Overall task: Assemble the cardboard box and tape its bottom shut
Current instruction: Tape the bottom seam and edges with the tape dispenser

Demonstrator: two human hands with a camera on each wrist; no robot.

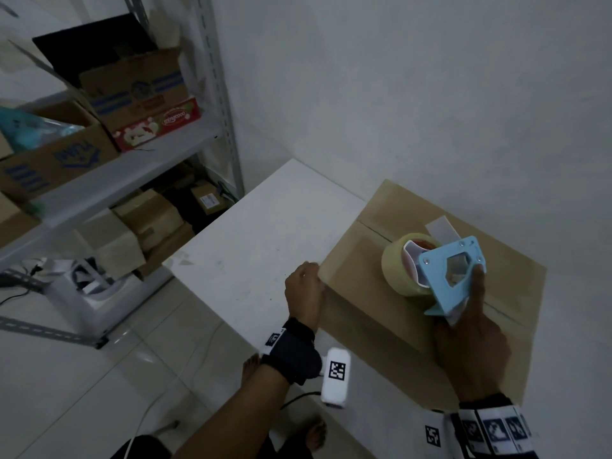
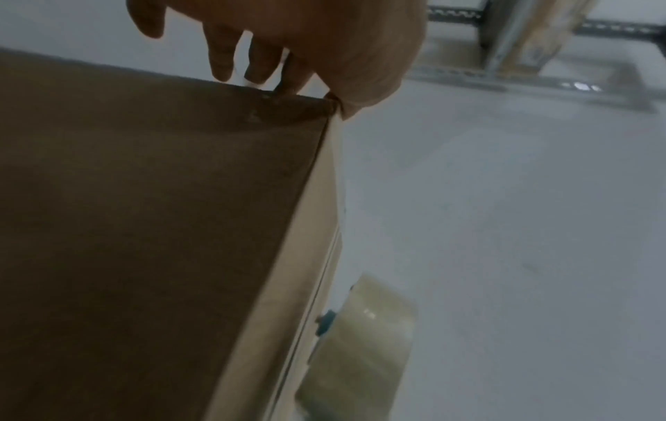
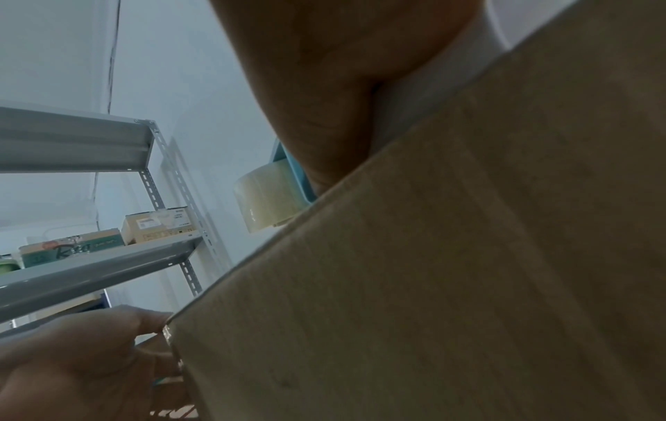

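The white table [image 1: 251, 233] fills the middle of the head view, and the cardboard box [image 1: 397, 313] stands on its right part, at about 4 o'clock from the view's centre, bottom flaps folded flat and facing up. The seam [image 1: 374, 230] between the flaps is the box's long line, running from about 10 o'clock to 4 o'clock across the top face. No tape seems to lie along it yet, so the sealing is likely just beginning.

The right hand [image 1: 470, 342] is clamped round the blue tape dispenser [image 1: 453, 273], which sits on the top face right over the seam, its roll of tape [image 1: 400, 263] toward 10 o'clock. A loose tape tab [image 1: 442, 228] sticks out past it at 12 o'clock. The pull will probably have to follow the seam line.

The left hand [image 1: 304, 289] grips the box's near-left corner, at 9 o'clock from the dispenser, fingers curled over the edge, well clear of the seam.

A metal shelf rack [image 1: 212, 94] with other cartons [image 1: 132, 91] stands at 10 o'clock, well apart; nothing blocks the seam.
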